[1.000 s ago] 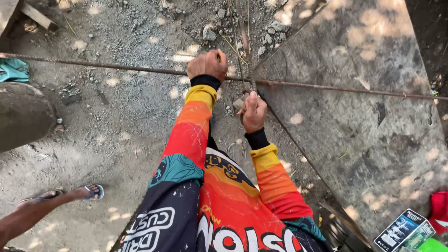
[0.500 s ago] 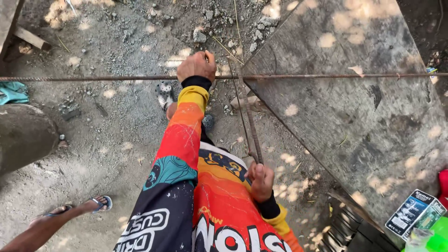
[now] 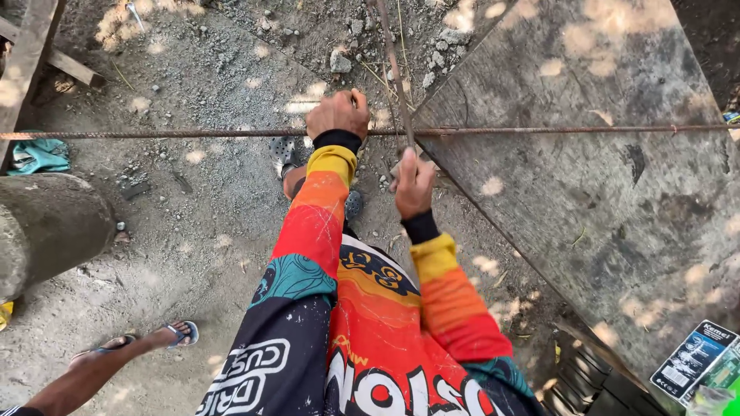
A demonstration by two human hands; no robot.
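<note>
Above the gravel ground [image 3: 193, 231], the left hand [image 3: 338, 114] is clenched around a rusty horizontal rebar [image 3: 539, 130], while the right hand [image 3: 415, 185] grips a second bar [image 3: 393, 62] crossing it; a grey slab [image 3: 601, 177] lies to the right, a sandalled foot [image 3: 173, 336] lower left

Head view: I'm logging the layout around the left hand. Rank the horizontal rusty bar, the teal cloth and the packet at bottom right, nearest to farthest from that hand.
1. Horizontal rusty bar: gripped by the left hand.
2. Teal cloth: far left, on the ground beside the concrete cylinder.
3. Packet: bottom right corner, farthest.
</note>
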